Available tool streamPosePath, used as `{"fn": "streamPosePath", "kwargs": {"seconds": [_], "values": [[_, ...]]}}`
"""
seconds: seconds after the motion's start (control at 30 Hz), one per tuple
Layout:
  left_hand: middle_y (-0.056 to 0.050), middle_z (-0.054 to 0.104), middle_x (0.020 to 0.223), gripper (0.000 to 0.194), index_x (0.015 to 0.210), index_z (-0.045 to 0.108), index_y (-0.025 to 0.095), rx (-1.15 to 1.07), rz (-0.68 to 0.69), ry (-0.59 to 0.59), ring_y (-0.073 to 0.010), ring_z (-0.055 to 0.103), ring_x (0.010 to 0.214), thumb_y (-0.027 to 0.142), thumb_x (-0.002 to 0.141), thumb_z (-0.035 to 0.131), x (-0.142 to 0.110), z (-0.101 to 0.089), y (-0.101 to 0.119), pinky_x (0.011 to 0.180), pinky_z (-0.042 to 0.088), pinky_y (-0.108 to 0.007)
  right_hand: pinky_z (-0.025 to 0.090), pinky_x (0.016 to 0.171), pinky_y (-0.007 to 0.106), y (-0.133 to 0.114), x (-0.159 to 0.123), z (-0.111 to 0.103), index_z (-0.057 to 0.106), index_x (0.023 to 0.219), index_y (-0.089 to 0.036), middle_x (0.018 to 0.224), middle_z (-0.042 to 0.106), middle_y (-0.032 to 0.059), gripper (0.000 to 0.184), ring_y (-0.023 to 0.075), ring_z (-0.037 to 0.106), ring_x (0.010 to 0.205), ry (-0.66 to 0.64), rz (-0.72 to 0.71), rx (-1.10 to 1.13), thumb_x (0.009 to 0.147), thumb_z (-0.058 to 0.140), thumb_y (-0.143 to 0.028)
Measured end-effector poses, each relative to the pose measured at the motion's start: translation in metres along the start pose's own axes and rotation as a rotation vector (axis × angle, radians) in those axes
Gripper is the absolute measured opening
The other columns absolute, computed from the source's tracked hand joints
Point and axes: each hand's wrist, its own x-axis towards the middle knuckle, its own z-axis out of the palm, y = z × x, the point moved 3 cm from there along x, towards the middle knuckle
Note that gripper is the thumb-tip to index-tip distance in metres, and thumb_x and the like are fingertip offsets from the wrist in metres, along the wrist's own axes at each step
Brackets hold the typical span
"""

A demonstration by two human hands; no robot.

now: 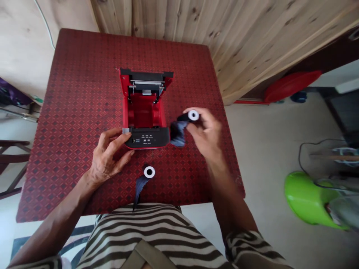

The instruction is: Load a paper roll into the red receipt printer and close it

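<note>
The right hand [206,130], a little blurred, pinches a small roll [191,116] between thumb and fingers, its white end turned up and a dark strip [178,138] hanging beside the printer [148,137]. From where I stand, that roll lies right of the red, lid-up printer's compartment [142,114], its axis seemingly upright. The left hand [109,152], half open, rests fingertips on the printer's front. I count one printer and two rolls; the second roll [150,172] sits on the table [84,86], nearer the left hand.
</note>
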Motion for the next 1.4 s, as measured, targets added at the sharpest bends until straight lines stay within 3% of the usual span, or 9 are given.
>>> {"fn": "streamPosePath", "kwargs": {"seconds": [0.13,0.23,0.47,0.63,0.77,1.0,1.2,1.3,1.4], "values": [[-0.012,0.062,0.135,0.067,0.156,0.050,0.028,-0.006,-0.001,-0.004,-0.0236,0.070,0.120,0.035,0.097,0.079,-0.001,0.001,0.002,0.098,0.067,-0.035,0.062,0.103,0.045,-0.084,-0.002,-0.031,0.072,0.134,-0.036,0.119,0.078,0.0010,0.038,0.0246,0.076,0.109,-0.164,-0.199,-0.026,0.097,0.072,-0.029],[-0.013,0.062,0.135,0.066,0.157,0.050,0.026,-0.012,-0.004,-0.011,-0.0244,0.069,0.121,0.034,0.097,0.079,-0.002,0.001,0.002,0.099,0.067,-0.036,0.063,0.103,0.045,-0.114,0.008,-0.012,0.064,0.144,-0.036,0.126,0.076,0.0027,0.050,0.0260,0.075,0.113,-0.358,-0.293,-0.119,0.097,0.076,-0.024],[-0.014,0.061,0.135,0.064,0.157,0.049,0.025,-0.024,-0.005,-0.019,-0.0246,0.070,0.120,0.034,0.100,0.075,-0.006,0.003,0.000,0.094,0.068,-0.035,0.057,0.106,0.049,-0.102,0.040,0.074,0.070,0.116,-0.017,0.117,0.078,0.0117,0.026,0.0303,0.071,0.117,-0.576,-0.379,-0.569,0.096,0.063,-0.002],[-0.014,0.060,0.138,0.064,0.158,0.048,0.027,-0.037,-0.032,-0.035,-0.0255,0.069,0.124,0.034,0.100,0.075,-0.008,0.004,-0.001,0.096,0.068,-0.036,0.057,0.098,0.045,-0.100,0.049,0.098,0.076,0.110,-0.013,0.112,0.081,0.0159,0.028,0.0309,0.075,0.107,-0.683,-0.327,-0.803,0.096,0.058,0.002],[-0.014,0.060,0.139,0.066,0.159,0.048,0.028,-0.048,-0.037,-0.046,-0.0254,0.069,0.123,0.034,0.099,0.075,-0.008,0.004,-0.001,0.095,0.069,-0.037,0.057,0.086,0.042,-0.091,0.057,0.109,0.079,0.109,-0.015,0.102,0.082,0.0148,0.027,0.0305,0.076,0.096,-0.723,-0.277,-0.829,0.094,0.062,0.000],[-0.014,0.060,0.138,0.068,0.160,0.047,0.028,-0.056,-0.035,-0.038,-0.0249,0.069,0.123,0.032,0.099,0.076,-0.008,0.004,-0.001,0.094,0.069,-0.035,0.057,0.087,0.043,-0.075,0.061,0.113,0.080,0.105,-0.017,0.095,0.082,0.0128,0.022,0.0303,0.075,0.094,-0.694,-0.263,-0.723,0.094,0.066,-0.004],[-0.015,0.060,0.140,0.068,0.160,0.048,0.027,-0.055,-0.034,-0.043,-0.0251,0.068,0.125,0.031,0.098,0.077,-0.008,0.004,-0.001,0.096,0.068,-0.035,0.057,0.104,0.042,-0.097,0.044,0.076,0.078,0.124,-0.018,0.123,0.083,0.0093,0.024,0.0257,0.077,0.113,-0.598,-0.381,-0.316,0.104,0.065,-0.015],[-0.014,0.063,0.137,0.067,0.158,0.050,0.027,-0.074,-0.039,-0.019,-0.0246,0.069,0.123,0.033,0.098,0.078,-0.008,0.001,0.001,0.099,0.067,-0.037,0.058,0.099,0.040,-0.100,0.030,0.062,0.080,0.116,-0.017,0.113,0.084,0.0077,0.022,0.0248,0.077,0.105,-0.595,-0.437,-0.220,0.098,0.080,-0.029],[-0.013,0.066,0.136,0.066,0.158,0.049,0.026,-0.128,-0.083,0.024,-0.0265,0.068,0.123,0.035,0.098,0.076,0.000,-0.009,0.002,0.102,0.066,-0.043,0.058,0.093,0.038,-0.093,0.018,0.061,0.081,0.106,-0.018,0.102,0.084,0.0064,0.010,0.0225,0.075,0.095,-0.555,-0.458,-0.206,0.101,0.076,-0.024]]}}
